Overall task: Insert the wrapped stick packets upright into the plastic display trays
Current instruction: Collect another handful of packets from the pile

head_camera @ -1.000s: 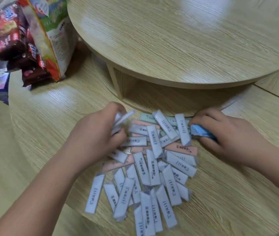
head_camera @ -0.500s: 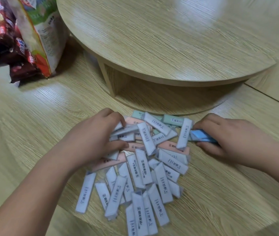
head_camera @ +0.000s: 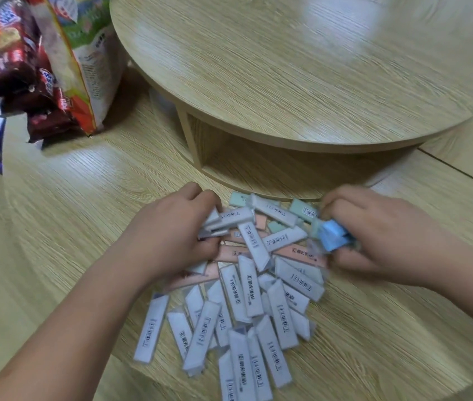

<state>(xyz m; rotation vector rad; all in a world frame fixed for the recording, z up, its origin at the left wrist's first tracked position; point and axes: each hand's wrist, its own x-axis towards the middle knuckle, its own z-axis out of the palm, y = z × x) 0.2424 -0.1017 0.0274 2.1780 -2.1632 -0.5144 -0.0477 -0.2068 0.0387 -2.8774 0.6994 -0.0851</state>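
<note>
Beyond packets (head_camera: 249,287): round shelf (head_camera: 287,68), snack bags (head_camera: 90,62).

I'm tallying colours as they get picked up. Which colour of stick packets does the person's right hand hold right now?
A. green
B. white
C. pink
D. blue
D: the right hand has its fingers curled round blue packets at the right edge of the pile, while the left hand holds white packets.
</note>
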